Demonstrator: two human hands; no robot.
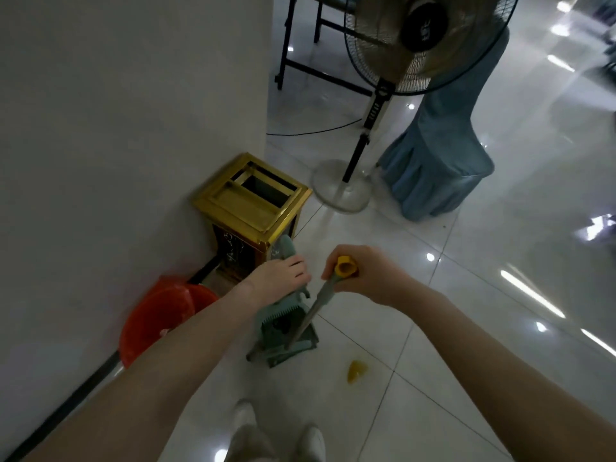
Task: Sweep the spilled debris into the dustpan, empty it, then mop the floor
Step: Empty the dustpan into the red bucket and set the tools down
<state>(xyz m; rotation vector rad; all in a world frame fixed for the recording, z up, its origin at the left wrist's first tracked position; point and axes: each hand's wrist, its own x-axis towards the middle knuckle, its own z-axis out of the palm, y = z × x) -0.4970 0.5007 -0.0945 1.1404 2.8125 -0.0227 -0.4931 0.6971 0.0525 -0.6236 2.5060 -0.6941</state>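
My left hand [278, 276] grips the tall handle of a teal dustpan [283, 331] that stands on the floor beside the wall. My right hand [363, 275] holds the top of a broom handle [311, 315], which has a yellow end cap [346, 266]. The broom's shaft runs down into the dustpan's mouth; its head is mostly hidden there. A yellow piece of debris [356, 371] lies on the white tile to the right of the dustpan.
A gold-topped waste bin [253, 205] stands against the white wall behind the dustpan. A red bucket [156, 318] sits by the wall on the left. A standing fan [343, 188] and a blue-covered chair [433, 161] stand further back. My shoes [276, 431] are below.
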